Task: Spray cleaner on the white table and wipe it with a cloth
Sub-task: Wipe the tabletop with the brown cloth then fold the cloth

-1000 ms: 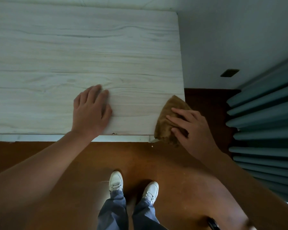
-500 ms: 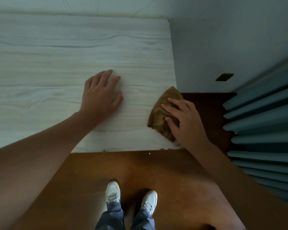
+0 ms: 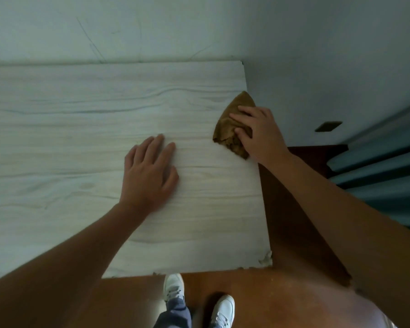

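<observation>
The white wood-grain table [image 3: 69,129] fills the left and middle of the head view. A crumpled brown cloth [image 3: 232,124] lies on its right edge, about halfway to the far corner. My right hand [image 3: 258,134] presses down on the cloth with the fingers gripping it. My left hand [image 3: 149,176] rests flat on the tabletop with fingers spread, a little left of and nearer than the cloth. No spray bottle is in view.
A pale wall [image 3: 317,55] runs behind and to the right of the table. Teal curtain folds [image 3: 384,171] hang at the right. The floor [image 3: 258,297] is reddish brown; my white shoes [image 3: 175,287] stand at the table's near edge, whose corner [image 3: 266,258] is chipped.
My right hand has slid the cloth along the table's right edge from the near corner toward the far end. My left hand has moved further onto the table too.
</observation>
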